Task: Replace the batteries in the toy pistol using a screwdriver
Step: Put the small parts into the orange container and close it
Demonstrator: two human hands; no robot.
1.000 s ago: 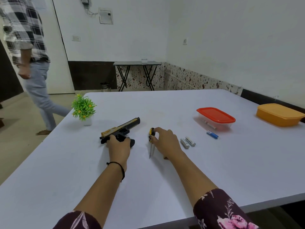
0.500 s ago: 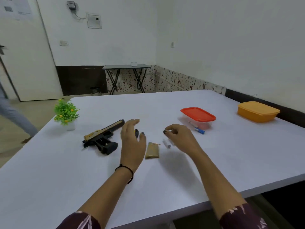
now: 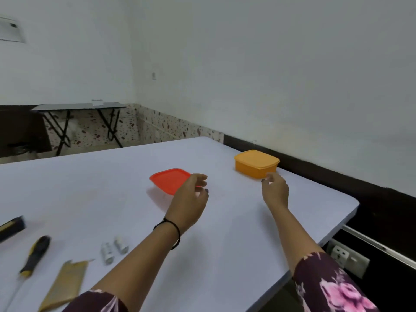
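- On the far left edge of the table, only the tip of the pistol shows.
- Next to it lies the screwdriver, and then a tan cover.
- Two batteries lie side by side, close to the left arm.
- Left hand floats in front of the red box, fingers loose, holding nothing.
- Right hand is just beside the orange box, fingers softly bent, holding nothing I can see.
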